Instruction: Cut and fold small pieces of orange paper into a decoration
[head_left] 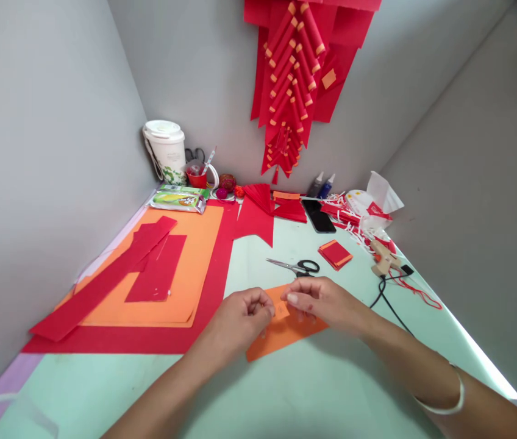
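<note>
Grey walls [57,122] are enclosing a pale green table [295,390]. Over its near middle, the left hand [253,314] is pinching the left edge of a small orange piece [281,310], thumb and forefinger closing on it. The right hand [306,299] is bunching its fingertips at the piece's upper right; whether they are gripping it, I cannot tell. Beneath both hands, a larger orange sheet [265,346] is lying on the table. Just beyond, scissors [292,266] are resting with their blades pointing left, and a small red-and-orange stack [335,254] is sitting farther right. A glue gun [383,259] is lying near the right edge, its black cable trailing toward the right forearm. To the left, red strips [112,277] are covering part of a big orange sheet [203,256]. Farther back, a phone [318,216] is lying flat, a lidded white cup [170,152] is standing in the left corner, and a red firecracker decoration [289,85] is hanging on the back wall.
</note>
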`<state>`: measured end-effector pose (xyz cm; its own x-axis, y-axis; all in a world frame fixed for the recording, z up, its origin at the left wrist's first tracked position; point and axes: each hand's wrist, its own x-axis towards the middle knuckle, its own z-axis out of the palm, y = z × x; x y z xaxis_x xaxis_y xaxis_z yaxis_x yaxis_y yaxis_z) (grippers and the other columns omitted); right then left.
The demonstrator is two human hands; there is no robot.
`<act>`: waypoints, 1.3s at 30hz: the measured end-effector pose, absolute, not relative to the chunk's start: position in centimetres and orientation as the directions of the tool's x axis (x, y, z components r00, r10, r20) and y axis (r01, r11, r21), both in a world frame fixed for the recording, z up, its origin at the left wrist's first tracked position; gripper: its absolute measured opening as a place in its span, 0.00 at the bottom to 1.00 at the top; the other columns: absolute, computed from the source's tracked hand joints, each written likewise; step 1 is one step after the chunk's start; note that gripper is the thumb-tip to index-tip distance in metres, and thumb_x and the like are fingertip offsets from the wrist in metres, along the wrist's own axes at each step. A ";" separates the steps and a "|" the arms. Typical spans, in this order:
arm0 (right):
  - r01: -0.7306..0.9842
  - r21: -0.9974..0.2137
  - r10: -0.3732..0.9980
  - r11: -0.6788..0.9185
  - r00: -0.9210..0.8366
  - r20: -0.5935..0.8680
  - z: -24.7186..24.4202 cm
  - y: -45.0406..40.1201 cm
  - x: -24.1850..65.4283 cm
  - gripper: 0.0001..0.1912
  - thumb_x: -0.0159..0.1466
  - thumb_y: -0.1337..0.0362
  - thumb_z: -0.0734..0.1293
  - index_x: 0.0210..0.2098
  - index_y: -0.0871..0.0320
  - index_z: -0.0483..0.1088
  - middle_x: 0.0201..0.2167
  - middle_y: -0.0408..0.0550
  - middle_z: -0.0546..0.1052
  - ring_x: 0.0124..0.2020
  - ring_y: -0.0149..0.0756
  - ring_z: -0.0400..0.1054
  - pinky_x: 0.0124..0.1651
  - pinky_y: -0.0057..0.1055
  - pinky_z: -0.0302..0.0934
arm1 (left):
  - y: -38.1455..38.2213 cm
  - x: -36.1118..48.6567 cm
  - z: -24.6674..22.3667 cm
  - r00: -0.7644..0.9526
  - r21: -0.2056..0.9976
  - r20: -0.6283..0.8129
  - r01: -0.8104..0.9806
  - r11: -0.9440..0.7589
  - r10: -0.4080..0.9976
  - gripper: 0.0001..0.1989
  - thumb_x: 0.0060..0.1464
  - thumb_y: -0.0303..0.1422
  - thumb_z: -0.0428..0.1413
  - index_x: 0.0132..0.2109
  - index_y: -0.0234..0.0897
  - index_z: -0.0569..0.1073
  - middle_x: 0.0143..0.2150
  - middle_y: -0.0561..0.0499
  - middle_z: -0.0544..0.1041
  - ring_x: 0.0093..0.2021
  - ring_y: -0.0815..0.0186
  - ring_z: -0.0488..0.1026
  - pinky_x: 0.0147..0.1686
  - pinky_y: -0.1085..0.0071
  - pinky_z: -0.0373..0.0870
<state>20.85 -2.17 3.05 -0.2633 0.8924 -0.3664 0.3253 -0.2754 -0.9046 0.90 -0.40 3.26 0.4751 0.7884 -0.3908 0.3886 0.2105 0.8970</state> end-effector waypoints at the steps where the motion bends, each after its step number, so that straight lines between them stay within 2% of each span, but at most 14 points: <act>1: 0.313 -0.904 0.886 -0.290 -0.269 -0.377 2.9 -2.5 20.7 0.12 0.60 0.54 0.64 0.32 0.58 0.70 0.23 0.41 0.70 0.23 0.29 0.62 0.24 0.25 0.55 | -0.5 1.0 3.1 0.479 0.895 -0.392 0.397 0.204 0.785 0.08 0.48 0.38 0.50 0.29 0.38 0.68 0.19 0.58 0.64 0.20 0.71 0.58 0.20 0.77 0.53; 6: 0.278 -0.905 0.882 -0.321 -0.261 -0.393 2.4 -2.9 20.0 0.10 0.58 0.58 0.66 0.28 0.58 0.68 0.19 0.39 0.67 0.18 0.26 0.56 0.22 0.24 0.50 | -0.6 1.2 2.6 0.497 0.888 -0.399 0.421 0.187 0.771 0.07 0.47 0.35 0.49 0.29 0.38 0.69 0.20 0.58 0.63 0.20 0.71 0.57 0.19 0.77 0.51; 10: 0.220 -0.910 0.889 -0.351 -0.228 -0.397 1.8 -2.7 19.6 0.09 0.59 0.59 0.65 0.28 0.58 0.66 0.16 0.37 0.66 0.15 0.24 0.51 0.19 0.23 0.45 | -0.2 1.1 2.5 0.484 0.892 -0.396 0.404 0.203 0.780 0.08 0.49 0.37 0.50 0.29 0.38 0.68 0.19 0.59 0.63 0.20 0.72 0.57 0.20 0.77 0.52; 18: 0.082 -0.920 0.913 -0.384 -0.115 -0.391 0.3 -2.7 19.6 0.11 0.59 0.56 0.65 0.28 0.57 0.66 0.15 0.38 0.69 0.14 0.25 0.56 0.19 0.23 0.49 | 0.1 1.3 2.4 0.494 0.877 -0.453 0.397 0.271 0.742 0.12 0.51 0.43 0.50 0.32 0.38 0.68 0.19 0.59 0.66 0.18 0.72 0.57 0.20 0.76 0.53; 32: -0.050 -0.915 0.895 -0.400 -0.235 -0.379 0.2 -3.1 19.6 0.14 0.61 0.55 0.63 0.26 0.59 0.66 0.15 0.39 0.68 0.14 0.24 0.55 0.18 0.23 0.47 | -0.2 1.7 1.9 0.497 0.864 -0.494 0.367 0.343 0.713 0.09 0.50 0.40 0.52 0.32 0.39 0.66 0.17 0.61 0.63 0.17 0.74 0.53 0.18 0.77 0.50; 35: 0.065 -0.948 0.936 -0.312 -0.147 -0.319 0.3 -2.8 20.2 0.14 0.63 0.55 0.60 0.29 0.58 0.67 0.19 0.41 0.70 0.16 0.26 0.59 0.21 0.25 0.53 | -0.1 1.6 2.1 0.479 0.873 -0.477 0.354 0.335 0.737 0.09 0.50 0.39 0.52 0.31 0.38 0.66 0.17 0.61 0.63 0.17 0.74 0.53 0.19 0.77 0.50; 37: 0.320 -0.937 0.988 -0.143 -0.011 -0.154 0.1 -2.3 21.0 0.12 0.64 0.58 0.59 0.34 0.57 0.69 0.25 0.44 0.73 0.23 0.30 0.65 0.27 0.27 0.59 | 0.0 1.6 2.3 0.448 0.870 -0.475 0.371 0.326 0.757 0.09 0.51 0.39 0.52 0.30 0.38 0.66 0.17 0.61 0.62 0.17 0.75 0.53 0.19 0.77 0.50; 38: 0.490 -0.871 0.999 -0.039 0.039 -0.023 -0.1 -2.0 21.6 0.10 0.65 0.60 0.58 0.37 0.56 0.70 0.29 0.45 0.74 0.28 0.33 0.67 0.31 0.29 0.61 | 0.0 1.6 2.4 0.433 0.866 -0.476 0.381 0.323 0.766 0.09 0.51 0.39 0.52 0.30 0.38 0.66 0.17 0.61 0.62 0.17 0.75 0.53 0.19 0.77 0.50; 39: 0.653 -0.755 0.992 0.059 0.045 0.117 -0.4 -1.7 22.1 0.10 0.65 0.62 0.58 0.39 0.56 0.70 0.33 0.46 0.75 0.33 0.35 0.68 0.36 0.31 0.63 | 0.1 1.6 2.5 0.420 0.862 -0.477 0.393 0.320 0.772 0.09 0.51 0.39 0.51 0.30 0.38 0.66 0.17 0.61 0.62 0.16 0.75 0.53 0.19 0.77 0.50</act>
<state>22.14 -1.68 -0.38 0.0453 0.9921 0.1168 0.6533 0.0590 -0.7548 1.60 0.06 2.51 0.4202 0.7719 -0.4772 0.3925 0.3195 0.8625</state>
